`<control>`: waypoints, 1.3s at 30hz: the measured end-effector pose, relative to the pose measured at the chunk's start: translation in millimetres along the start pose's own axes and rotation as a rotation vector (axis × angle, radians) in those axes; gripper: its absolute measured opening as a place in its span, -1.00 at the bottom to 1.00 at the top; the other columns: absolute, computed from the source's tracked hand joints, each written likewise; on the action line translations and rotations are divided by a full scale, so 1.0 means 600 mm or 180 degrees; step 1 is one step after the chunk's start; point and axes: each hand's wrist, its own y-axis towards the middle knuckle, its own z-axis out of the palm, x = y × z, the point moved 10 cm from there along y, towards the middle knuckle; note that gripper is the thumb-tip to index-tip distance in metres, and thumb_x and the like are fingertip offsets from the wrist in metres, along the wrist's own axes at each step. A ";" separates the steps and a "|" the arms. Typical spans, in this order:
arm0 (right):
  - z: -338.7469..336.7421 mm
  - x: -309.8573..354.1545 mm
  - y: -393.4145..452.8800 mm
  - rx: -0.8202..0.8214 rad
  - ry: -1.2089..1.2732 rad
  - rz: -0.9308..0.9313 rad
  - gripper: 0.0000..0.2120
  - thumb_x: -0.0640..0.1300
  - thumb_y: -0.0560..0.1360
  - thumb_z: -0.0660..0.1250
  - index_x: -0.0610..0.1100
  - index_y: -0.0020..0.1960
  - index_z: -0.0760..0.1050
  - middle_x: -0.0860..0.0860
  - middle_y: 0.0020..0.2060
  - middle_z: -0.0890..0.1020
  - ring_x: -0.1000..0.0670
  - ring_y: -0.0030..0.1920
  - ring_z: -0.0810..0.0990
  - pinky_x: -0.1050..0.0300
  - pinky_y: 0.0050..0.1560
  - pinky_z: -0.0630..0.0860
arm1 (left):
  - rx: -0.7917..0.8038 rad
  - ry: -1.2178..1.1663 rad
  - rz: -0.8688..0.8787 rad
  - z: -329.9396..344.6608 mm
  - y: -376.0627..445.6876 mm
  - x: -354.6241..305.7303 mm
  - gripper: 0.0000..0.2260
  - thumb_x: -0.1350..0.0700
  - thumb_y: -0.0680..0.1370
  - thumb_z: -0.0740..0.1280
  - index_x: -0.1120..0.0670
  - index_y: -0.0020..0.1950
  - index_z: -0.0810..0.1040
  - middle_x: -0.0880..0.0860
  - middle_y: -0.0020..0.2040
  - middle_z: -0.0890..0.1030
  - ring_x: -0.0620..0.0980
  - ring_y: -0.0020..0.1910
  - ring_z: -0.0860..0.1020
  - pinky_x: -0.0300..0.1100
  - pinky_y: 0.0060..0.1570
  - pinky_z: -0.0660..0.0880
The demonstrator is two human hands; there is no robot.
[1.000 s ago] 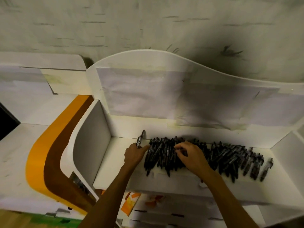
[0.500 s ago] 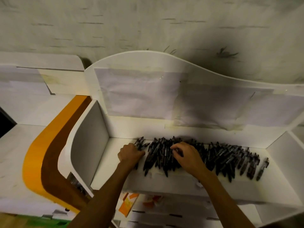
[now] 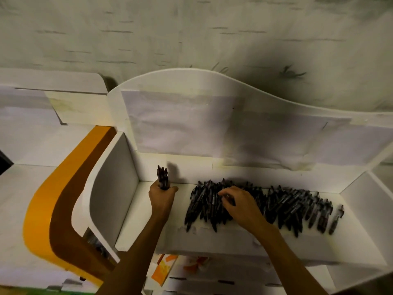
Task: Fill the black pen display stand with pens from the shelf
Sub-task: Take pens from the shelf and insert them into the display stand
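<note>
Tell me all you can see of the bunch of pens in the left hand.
The bunch of pens is a handful of dark, slim pens, plastic by the look, held upright in the left hand, whose fingers curl round their lower ends. Their tops stand against the shelf's white back wall, left of the pile of pens. The count is unclear.

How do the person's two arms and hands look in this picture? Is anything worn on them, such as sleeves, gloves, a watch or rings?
Both forearms are bare up to the bottom edge of the picture: no sleeves show. The left hand and the right hand wear no gloves. No watch, bracelet or ring shows on either, though the light is dim and fine details are hard to tell.
</note>
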 end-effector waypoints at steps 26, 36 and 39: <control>-0.011 0.030 -0.016 -0.0134 0.0003 -0.0163 -0.80 -0.17 0.59 0.30 -0.04 0.18 0.59 0.06 0.03 0.61 0.12 -0.06 0.54 0.22 0.03 0.51 | -0.0205 0.0093 0.0203 -0.029 -0.046 0.028 -0.62 -0.10 0.60 0.33 0.16 -0.25 0.61 0.03 -0.36 0.64 -0.04 -0.42 0.55 -0.16 -0.31 0.45; -0.043 0.118 0.019 -0.0108 0.0307 -0.0417 -0.80 -0.13 0.60 0.31 -0.02 0.20 0.58 0.06 0.12 0.62 0.11 0.02 0.60 0.16 0.09 0.58 | 0.0693 0.0187 0.0029 -0.033 -0.088 -0.114 -0.75 -0.18 0.52 0.38 -0.02 -0.07 0.49 -0.11 -0.49 0.38 -0.14 -0.54 0.31 -0.20 -0.53 0.33; -0.051 0.174 0.035 -0.0112 0.0488 -0.0591 -0.78 -0.13 0.59 0.31 0.01 0.22 0.57 0.12 0.13 0.61 0.12 0.02 0.59 0.10 0.08 0.60 | 0.1131 -0.0598 -0.0082 -0.057 -0.113 -0.173 -0.78 0.01 0.61 0.24 0.11 -0.13 0.36 -0.01 -0.42 0.34 -0.08 -0.54 0.22 -0.21 -0.52 0.19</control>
